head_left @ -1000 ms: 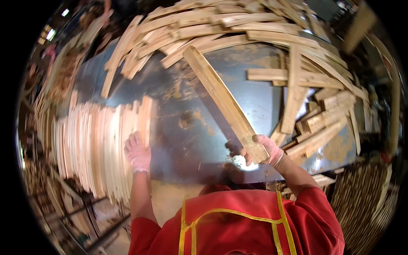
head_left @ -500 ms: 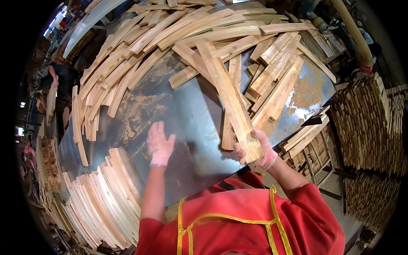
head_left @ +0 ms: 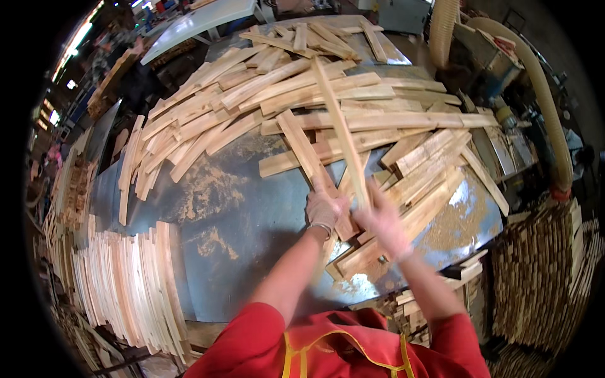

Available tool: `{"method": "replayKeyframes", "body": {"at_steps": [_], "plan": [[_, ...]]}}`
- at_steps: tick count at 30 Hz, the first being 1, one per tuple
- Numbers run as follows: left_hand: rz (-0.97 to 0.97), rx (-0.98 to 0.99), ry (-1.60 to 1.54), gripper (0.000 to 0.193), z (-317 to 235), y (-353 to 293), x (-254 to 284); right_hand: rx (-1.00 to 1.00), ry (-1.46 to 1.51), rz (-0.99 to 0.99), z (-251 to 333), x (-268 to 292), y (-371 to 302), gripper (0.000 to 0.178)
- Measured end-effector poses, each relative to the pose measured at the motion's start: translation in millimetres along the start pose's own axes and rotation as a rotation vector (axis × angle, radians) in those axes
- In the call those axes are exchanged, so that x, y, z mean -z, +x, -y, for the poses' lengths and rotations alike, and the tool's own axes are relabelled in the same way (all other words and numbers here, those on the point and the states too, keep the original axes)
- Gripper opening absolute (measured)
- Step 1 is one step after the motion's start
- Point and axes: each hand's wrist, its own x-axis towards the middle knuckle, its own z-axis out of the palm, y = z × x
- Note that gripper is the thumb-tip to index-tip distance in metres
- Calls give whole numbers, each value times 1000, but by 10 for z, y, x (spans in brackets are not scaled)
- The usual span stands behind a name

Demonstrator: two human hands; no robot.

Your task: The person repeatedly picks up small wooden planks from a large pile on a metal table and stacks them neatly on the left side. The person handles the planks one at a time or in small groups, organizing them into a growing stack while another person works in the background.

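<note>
Holding the raised board (head_left: pixel 342 129) over the tabletop (head_left: pixel 249 211), right hand (head_left: pixel 382 225) pinching just its near end, it could tip onto the left hand (head_left: pixel 324 210) (can't tell that grip) on the lower plank (head_left: pixel 300 145).

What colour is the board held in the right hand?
The board is light tan, seen best in the head view.

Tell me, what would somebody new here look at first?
Probably the heap of long, flat, light-brown wooden boards across the far half of the grey metal table. Next, perhaps, the tight row of thin, pale wooden strips at lower left. Near the middle, the pink-gloved right hand holds a narrow, tan wooden board.
</note>
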Motion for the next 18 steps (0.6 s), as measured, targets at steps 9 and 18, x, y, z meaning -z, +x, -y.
{"method": "replayKeyframes", "body": {"at_steps": [9, 18], "plan": [[154, 60, -693, 79, 1459, -721, 649, 293, -942, -8, 23, 486, 1369, 72], [-189, 298, -136, 51, 2869, -2316, 2091, 414, -1400, 123, -1142, 559, 541, 50]]}}
